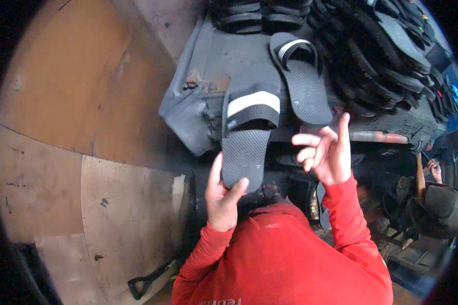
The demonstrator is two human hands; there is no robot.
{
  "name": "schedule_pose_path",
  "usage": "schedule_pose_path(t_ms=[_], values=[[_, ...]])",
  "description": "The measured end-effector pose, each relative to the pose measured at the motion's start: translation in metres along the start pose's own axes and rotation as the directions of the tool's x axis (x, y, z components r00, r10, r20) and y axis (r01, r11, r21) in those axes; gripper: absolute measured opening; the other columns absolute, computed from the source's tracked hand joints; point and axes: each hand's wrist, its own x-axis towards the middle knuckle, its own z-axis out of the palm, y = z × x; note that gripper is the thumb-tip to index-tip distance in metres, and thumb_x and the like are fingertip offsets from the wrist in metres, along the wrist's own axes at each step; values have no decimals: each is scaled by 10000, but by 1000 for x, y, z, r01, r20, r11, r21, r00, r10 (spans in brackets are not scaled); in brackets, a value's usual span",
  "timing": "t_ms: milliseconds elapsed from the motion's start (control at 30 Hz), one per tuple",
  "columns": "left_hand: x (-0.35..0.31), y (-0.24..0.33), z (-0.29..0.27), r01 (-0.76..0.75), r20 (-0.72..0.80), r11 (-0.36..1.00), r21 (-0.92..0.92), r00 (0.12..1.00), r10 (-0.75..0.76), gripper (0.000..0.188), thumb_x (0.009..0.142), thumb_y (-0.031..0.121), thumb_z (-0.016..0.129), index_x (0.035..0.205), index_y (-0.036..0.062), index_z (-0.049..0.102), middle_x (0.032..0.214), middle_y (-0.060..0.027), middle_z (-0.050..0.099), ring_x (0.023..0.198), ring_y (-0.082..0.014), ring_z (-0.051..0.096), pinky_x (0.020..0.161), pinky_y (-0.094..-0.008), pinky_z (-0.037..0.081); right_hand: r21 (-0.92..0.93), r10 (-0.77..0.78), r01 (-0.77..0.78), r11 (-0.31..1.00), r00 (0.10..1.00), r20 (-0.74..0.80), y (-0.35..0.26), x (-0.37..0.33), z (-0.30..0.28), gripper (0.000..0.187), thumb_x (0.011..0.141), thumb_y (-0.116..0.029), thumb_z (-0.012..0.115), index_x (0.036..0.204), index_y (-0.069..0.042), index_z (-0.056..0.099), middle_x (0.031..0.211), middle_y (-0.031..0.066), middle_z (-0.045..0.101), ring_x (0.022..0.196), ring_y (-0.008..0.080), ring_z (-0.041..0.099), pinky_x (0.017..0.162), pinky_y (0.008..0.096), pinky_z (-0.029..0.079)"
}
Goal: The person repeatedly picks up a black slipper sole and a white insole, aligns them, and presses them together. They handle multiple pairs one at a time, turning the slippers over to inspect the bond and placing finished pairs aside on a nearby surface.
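Observation:
My left hand (223, 195) grips the heel end of a dark grey slide sandal (245, 152), thumb on top of its textured footbed. A black strap with a white band crosses this sandal, and its toe points away from me over the table edge. Just right of it, a matching sandal (307, 94) lies on the dark table (247, 48), heel toward me. Beside that heel, my right hand (326, 152) is raised with palm up and fingers apart, holding nothing.
Black sandals (366, 66) are heaped at the right of the table, with stacked sandals (262, 18) at the back. Wooden panels (122, 203) stand at left, near a black handle (140, 287). Another person (435, 203) is at the far right.

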Motion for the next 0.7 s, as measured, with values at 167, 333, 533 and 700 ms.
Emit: schedule_pose_path(t_ms=[167,333,533,700], values=[[5,-12,25,-56,102,997,-55,993,62,840,866,-51,668,1539,-25,166,1398,-107,485,1182,-173,543,1021,-324,439,-104,-77,64,992,990,-119,14,4,-2,418,983,-256,522,1304,10,500,1167,230,632,950,375,699,705,413,631],[15,-37,28,-72,115,997,-17,991,73,887,896,-6,666,1558,-9,75,1405,-107,474,1134,-164,562,973,-306,464,52,-90,94,994,993,-81,80,-49,-27,489,931,-130,552,1381,15,423,1252,241,593,1111,419,628,862,476,599],[24,-52,3,-17,194,992,126,981,-8,914,906,-2,650,1572,59,27,1260,-97,573,902,-103,584,670,-227,508,151,-58,65,986,997,-51,98,-42,-46,448,950,-63,513,1378,18,408,1320,213,558,1178,445,579,943,532,550],[26,-53,-3,23,174,994,108,984,-42,916,899,-50,621,1580,111,29,1222,-127,593,765,-100,584,574,-223,496,207,-54,50,977,998,14,103,-36,-51,450,955,-69,531,1380,20,412,1317,210,562,1204,444,561,982,556,518]])
